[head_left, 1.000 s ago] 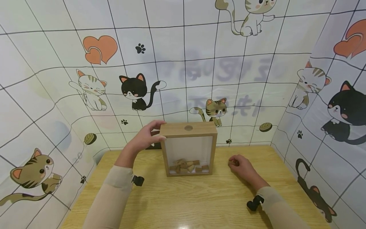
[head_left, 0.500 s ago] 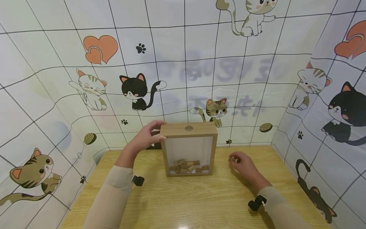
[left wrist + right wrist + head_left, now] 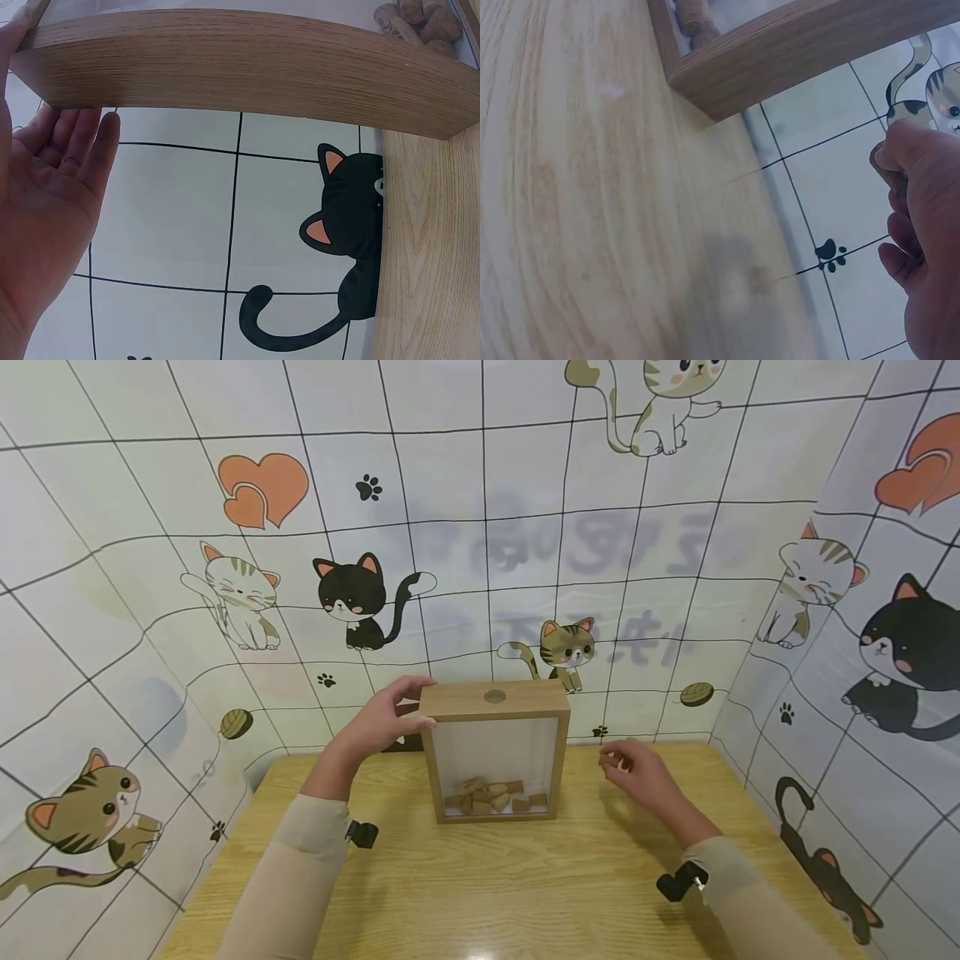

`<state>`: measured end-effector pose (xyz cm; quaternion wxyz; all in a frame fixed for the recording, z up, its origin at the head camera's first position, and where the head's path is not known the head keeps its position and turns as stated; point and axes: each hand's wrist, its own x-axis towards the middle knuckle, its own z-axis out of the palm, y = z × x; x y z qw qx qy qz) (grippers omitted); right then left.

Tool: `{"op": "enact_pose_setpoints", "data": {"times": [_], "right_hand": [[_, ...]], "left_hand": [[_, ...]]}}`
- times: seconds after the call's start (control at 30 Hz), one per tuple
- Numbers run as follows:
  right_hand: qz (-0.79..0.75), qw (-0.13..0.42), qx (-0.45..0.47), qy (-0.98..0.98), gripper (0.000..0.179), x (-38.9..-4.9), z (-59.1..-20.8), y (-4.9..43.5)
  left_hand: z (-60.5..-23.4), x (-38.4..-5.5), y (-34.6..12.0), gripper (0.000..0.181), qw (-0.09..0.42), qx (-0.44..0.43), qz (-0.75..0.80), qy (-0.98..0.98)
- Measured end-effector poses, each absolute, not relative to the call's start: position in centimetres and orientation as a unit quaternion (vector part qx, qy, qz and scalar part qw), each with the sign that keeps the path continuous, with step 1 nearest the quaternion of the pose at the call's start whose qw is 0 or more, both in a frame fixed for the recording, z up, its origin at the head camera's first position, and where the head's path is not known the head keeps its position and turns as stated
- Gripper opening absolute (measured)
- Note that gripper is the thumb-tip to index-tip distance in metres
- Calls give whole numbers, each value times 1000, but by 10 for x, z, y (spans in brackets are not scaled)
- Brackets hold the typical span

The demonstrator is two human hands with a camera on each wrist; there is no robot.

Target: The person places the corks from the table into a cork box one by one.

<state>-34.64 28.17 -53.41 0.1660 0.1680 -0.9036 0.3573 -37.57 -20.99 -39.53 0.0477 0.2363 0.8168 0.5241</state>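
Note:
A shallow wooden box [image 3: 540, 697] with a clear front stands upright on the table [image 3: 495, 877]. Its top has a round hole [image 3: 494, 697], and several corks [image 3: 487, 797] lie in a heap at the bottom behind the front pane. My left hand [image 3: 377, 723] holds the box's upper left corner, thumb at the front and fingers behind; the wooden side [image 3: 240, 67] shows close up in the left wrist view. Right of the box, my right hand [image 3: 641, 775] is raised over the table and pinches a cork [image 3: 886, 166] between thumb and fingers.
Behind the table hangs a white cloth [image 3: 487, 552] with a grid and cartoon cats, and it continues along both sides. A black wrist camera [image 3: 363, 834] sits at the left cuff and another wrist camera [image 3: 681, 882] at the right cuff.
My right hand has risen from the table and moved slightly away from me, bringing the cork up with it. The left hand and the box have stayed in place.

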Motion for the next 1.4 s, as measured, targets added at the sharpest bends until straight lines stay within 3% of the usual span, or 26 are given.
{"op": "enact_pose_setpoints", "data": {"times": [0.53, 0.87, 1.4], "right_hand": [[364, 177, 170, -898, 19, -344, -489, 281], [368, 156, 170, -901, 21, -342, -472, 282], [360, 197, 208, -888, 20, -337, -427, 271]], "left_hand": [[-396, -376, -210, 74, 47, 240, 521, 818], [-397, -377, -210, 73, 44, 241, 518, 819], [-396, -376, -211, 75, 49, 238, 518, 820]]}}
